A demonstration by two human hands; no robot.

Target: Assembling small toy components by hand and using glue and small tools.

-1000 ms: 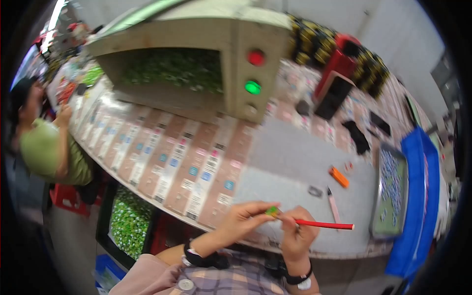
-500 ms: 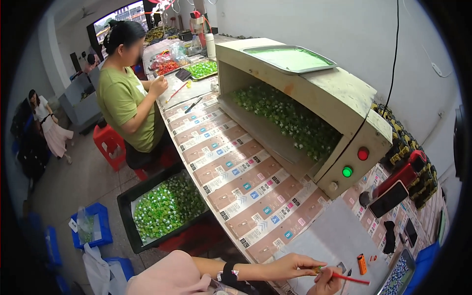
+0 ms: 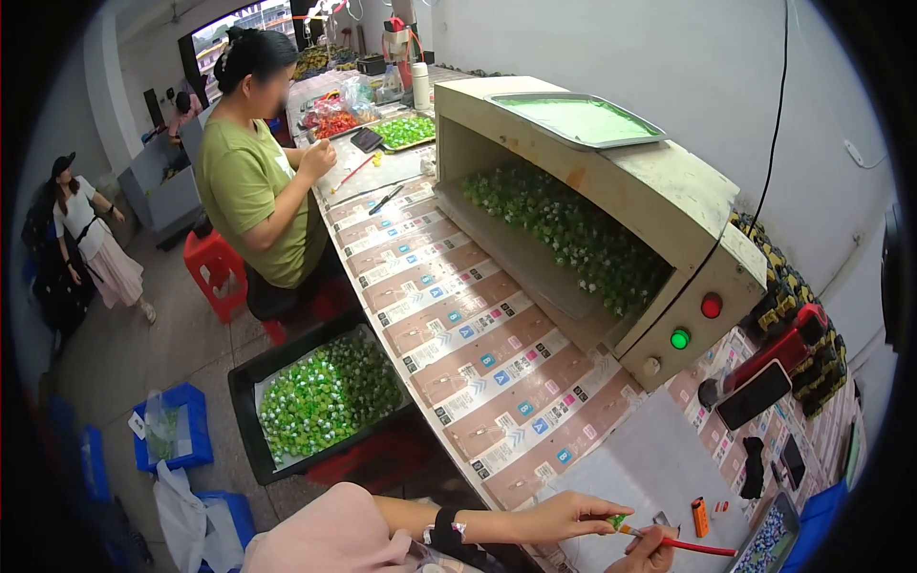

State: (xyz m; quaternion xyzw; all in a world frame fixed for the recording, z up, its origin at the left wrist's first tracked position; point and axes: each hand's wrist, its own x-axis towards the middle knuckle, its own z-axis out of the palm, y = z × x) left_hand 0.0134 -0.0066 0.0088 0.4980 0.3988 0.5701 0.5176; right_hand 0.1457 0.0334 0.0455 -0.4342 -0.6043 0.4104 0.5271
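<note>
At the table's near edge, my left hand [image 3: 581, 517] pinches a small green piece [image 3: 618, 521] between thumb and fingertips. My right hand [image 3: 650, 550] is closed on a thin paintbrush [image 3: 705, 548] with a red handle, which points out to the right. The brush's tip is at the green piece; whether it touches cannot be made out. Beneath both hands lies a pale sheet [image 3: 642, 458]. An orange lighter [image 3: 700, 517] rests on it, just right of my right hand. A tray of small blue and white pieces [image 3: 764, 544] stands at the lower right.
A beige box machine [image 3: 592, 172] holds many green-and-white pieces, with a tray of pale green [image 3: 578, 119] on top. A black crate [image 3: 250, 430] of similar pieces stands left of the table. Across sits a co-worker [image 3: 258, 181]. A phone [image 3: 755, 393] leans at the right.
My right hand has shifted slightly right with the paintbrush, and more of the brush's tip end shows. My left hand keeps its pinch. The whole view has shifted a little.
</note>
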